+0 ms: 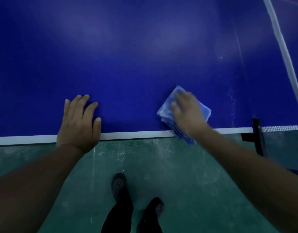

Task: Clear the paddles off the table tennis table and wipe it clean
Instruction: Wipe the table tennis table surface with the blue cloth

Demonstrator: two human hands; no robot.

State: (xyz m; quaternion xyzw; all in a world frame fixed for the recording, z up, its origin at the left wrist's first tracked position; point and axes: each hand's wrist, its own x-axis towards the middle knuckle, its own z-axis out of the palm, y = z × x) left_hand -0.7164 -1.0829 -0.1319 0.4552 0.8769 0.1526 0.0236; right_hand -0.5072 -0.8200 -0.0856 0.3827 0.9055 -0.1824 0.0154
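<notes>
The left hand (79, 121) is resting flat on the tabletop (128, 56) at its near edge, fingers spread. The right hand (187, 111) is pressing a folded blue cloth (166, 106) flat near that edge — one corner overhanging — with unwiped surface lying ahead. The net post (258, 137) is standing at the right; no paddles are showing.

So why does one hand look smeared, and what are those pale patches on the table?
Head view: the right hand, pressing the folded blue cloth, is motion-blurred; the left hand, flat on the blue table tennis table, is sharp. The pale patches are soft glare. The wide lens bends the white net tape.
</notes>
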